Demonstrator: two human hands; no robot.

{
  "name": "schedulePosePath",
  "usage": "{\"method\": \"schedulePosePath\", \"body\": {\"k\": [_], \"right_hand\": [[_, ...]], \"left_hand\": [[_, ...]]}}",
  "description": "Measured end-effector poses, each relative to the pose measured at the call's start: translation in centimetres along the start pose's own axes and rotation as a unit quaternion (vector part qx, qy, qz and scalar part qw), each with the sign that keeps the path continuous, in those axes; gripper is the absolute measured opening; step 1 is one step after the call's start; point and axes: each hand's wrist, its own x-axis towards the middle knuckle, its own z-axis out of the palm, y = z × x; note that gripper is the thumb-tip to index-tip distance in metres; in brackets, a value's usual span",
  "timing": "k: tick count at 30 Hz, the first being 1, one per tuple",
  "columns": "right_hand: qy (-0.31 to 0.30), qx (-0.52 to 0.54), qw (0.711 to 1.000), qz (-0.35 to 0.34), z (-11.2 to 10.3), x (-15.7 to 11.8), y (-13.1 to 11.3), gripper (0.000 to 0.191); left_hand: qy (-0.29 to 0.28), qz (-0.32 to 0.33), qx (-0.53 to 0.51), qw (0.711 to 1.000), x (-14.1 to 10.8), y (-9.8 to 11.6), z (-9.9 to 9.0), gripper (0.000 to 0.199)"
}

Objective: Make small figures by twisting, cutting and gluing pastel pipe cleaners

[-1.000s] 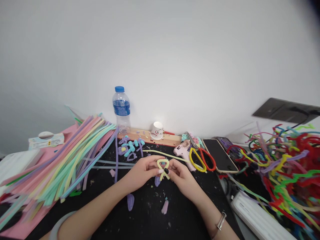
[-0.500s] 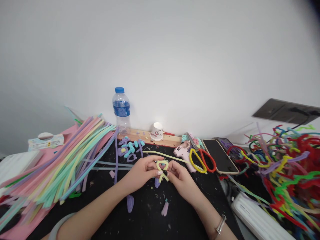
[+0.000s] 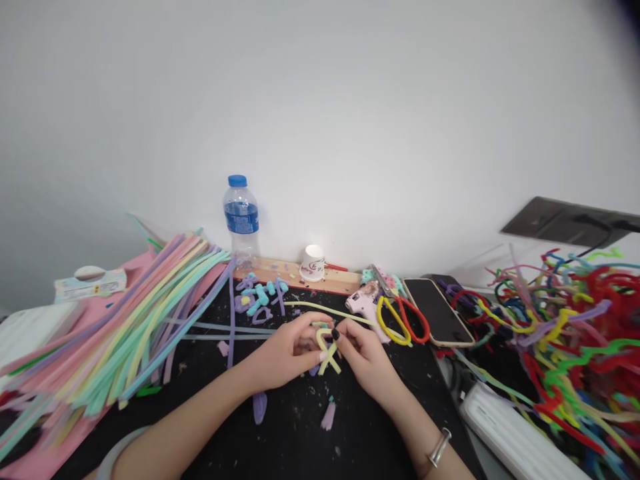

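1. Pinching a looped pale yellow pipe cleaner (image 3: 330,355) near its crossing with the left hand (image 3: 295,347).
2. Pinching the upper right side of its loop with the right hand (image 3: 361,347).
3. Holding it between both hands, above the black work surface (image 3: 295,443).
4. Just beyond the right hand: red-and-yellow scissors (image 3: 401,313), next to a pale pink glue gun (image 3: 366,305).

Pipe cleaner (image 3: 328,358): pale yellow, 1 short pc. Config.: bent into single loop, ends crossed below, ribbon-type outline. Tails: 2, short, splayed, pointing down twd. wearer. Pos.: held btwn. L hand (image 3: 291,350), thumb at crossing, & R hand (image 3: 367,353), thumb on loop's R side, partly covering it.
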Motion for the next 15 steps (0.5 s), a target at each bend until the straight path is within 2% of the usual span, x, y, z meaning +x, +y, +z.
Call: {"method": "schedulePosePath", "body": {"k": [5, 15], "right_hand": [[0.011, 0.006, 1.000, -0.015, 0.44, -0.18, -0.21, 0.019], [0.012, -0.059, 0.998, -0.030, 0.74, -0.46, -0.35, 0.017]], "left_hand": [[-0.018, 0.016, -0.016, 1.000, -0.06, -0.11, -0.12, 0.040], [0.029, -0.006, 0.011, 1.000, 0.23, -0.51, 0.12, 0.047]]}}
